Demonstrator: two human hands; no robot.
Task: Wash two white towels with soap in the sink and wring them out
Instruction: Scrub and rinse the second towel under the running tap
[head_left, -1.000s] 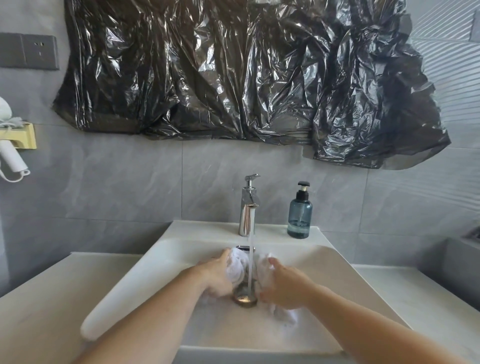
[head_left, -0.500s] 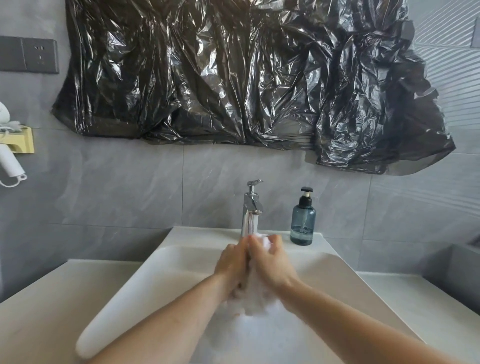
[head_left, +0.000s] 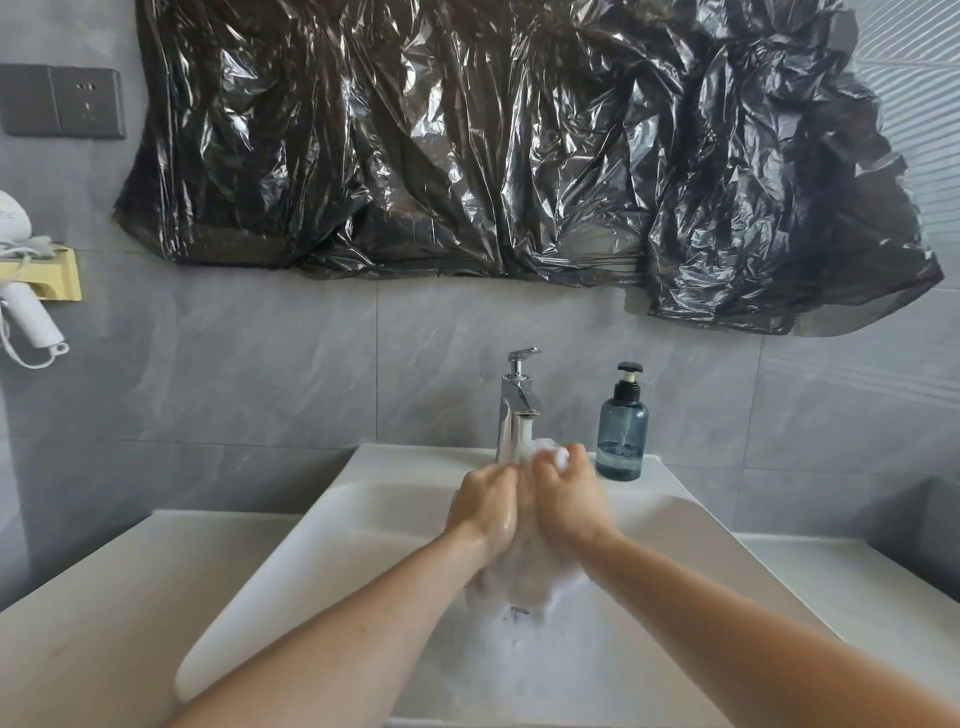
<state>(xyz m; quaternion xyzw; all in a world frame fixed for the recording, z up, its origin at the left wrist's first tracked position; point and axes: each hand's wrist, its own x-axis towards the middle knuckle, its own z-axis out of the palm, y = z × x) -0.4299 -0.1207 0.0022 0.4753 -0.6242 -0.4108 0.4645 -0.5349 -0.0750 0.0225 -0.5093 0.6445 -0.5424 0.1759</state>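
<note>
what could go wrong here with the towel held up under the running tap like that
The hands, left hand and right hand, squeeze the sudsy white towel right at the faucet spout, so water may splash past the sink rim. The soap bottle stands close beside the right hand; a sideways twist could topple it. Wet, soapy fingers might also let the towel slip.

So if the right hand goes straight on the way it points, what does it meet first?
Probably the chrome faucet: the right hand, gripping the white towel, points up toward its spout, though depth is unclear.
</note>
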